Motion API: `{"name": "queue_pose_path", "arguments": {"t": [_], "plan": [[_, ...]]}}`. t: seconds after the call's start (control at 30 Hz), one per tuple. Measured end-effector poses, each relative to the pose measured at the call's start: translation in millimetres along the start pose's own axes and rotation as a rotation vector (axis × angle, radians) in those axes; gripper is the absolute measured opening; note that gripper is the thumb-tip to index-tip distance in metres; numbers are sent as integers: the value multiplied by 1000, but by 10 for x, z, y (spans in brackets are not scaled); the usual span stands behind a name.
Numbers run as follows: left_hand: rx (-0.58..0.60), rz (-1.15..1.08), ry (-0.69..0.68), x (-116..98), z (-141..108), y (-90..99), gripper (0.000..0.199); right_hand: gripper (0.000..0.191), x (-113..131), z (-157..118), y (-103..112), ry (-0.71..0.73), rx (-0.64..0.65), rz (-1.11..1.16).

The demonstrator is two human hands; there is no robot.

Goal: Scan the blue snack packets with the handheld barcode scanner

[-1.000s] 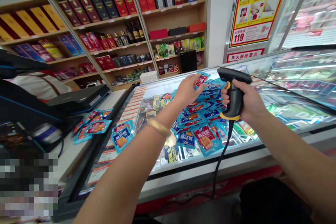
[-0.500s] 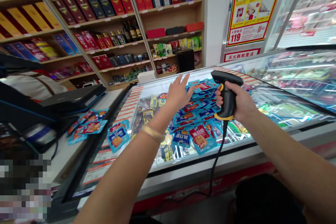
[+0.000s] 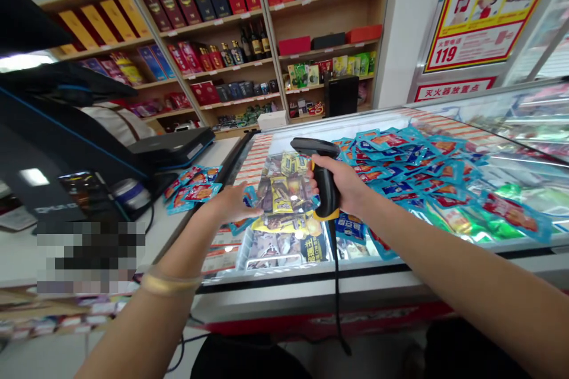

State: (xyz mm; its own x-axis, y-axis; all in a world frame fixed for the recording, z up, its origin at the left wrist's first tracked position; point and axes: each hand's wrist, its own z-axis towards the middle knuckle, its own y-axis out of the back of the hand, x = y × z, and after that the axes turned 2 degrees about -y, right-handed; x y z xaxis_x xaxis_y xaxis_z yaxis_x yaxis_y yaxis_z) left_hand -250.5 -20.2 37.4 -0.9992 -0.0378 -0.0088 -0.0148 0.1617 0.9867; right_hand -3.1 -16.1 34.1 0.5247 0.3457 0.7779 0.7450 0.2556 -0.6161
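My right hand (image 3: 349, 186) is wrapped round the handle of a black and yellow barcode scanner (image 3: 328, 192), whose cable hangs down in front of the freezer. Over the left part of the glass top is my left hand (image 3: 229, 204), fingers and thumb apart, close to a blue snack packet (image 3: 242, 225) that it partly covers. A large heap of blue and red snack packets (image 3: 400, 160) lies right of the scanner. A smaller pile of similar packets (image 3: 195, 186) sits left of my left hand, on the counter.
The freezer (image 3: 284, 290) spans the front, with yellow packages (image 3: 281, 195) visible beneath its glass. A black device (image 3: 173, 148) and a dark monitor (image 3: 71, 130) stand at the left. Shelves (image 3: 217, 18) of boxes and bottles line the back. One packet (image 3: 515, 213) lies far right.
My left hand has moved from the heap leftward to the lone packet. The scanner, still in my right hand, has also shifted left relative to the heap. The view has turned left.
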Motion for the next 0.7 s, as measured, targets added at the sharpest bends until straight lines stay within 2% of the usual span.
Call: {"name": "queue_pose_path", "arguments": {"t": [0.07,0.13,0.27,0.37,0.47,0.53,0.6,0.7], "plan": [[73,-21,-89,20,-90,-62,85,22,-85,61,-74,-51,24,-23],[76,-5,-107,-20,-160,-114,74,22,-153,93,-96,-76,28,-26],[-6,96,-99,-186,-267,-161,63,20,-249,98,-21,-88,19,7],[-127,42,-129,-313,-300,-121,61,21,-280,82,63,-114,13,13],[-329,-152,-148,-396,-220,-46,63,18,-273,70,108,-107,47,30],[-405,-262,-134,-426,-103,-30,66,18,-258,64,114,-96,57,42],[-398,-289,-126,-446,21,-69,69,17,-244,57,110,-94,52,54],[-305,-188,-181,-476,123,-198,65,19,-238,47,105,-111,37,57]]}}
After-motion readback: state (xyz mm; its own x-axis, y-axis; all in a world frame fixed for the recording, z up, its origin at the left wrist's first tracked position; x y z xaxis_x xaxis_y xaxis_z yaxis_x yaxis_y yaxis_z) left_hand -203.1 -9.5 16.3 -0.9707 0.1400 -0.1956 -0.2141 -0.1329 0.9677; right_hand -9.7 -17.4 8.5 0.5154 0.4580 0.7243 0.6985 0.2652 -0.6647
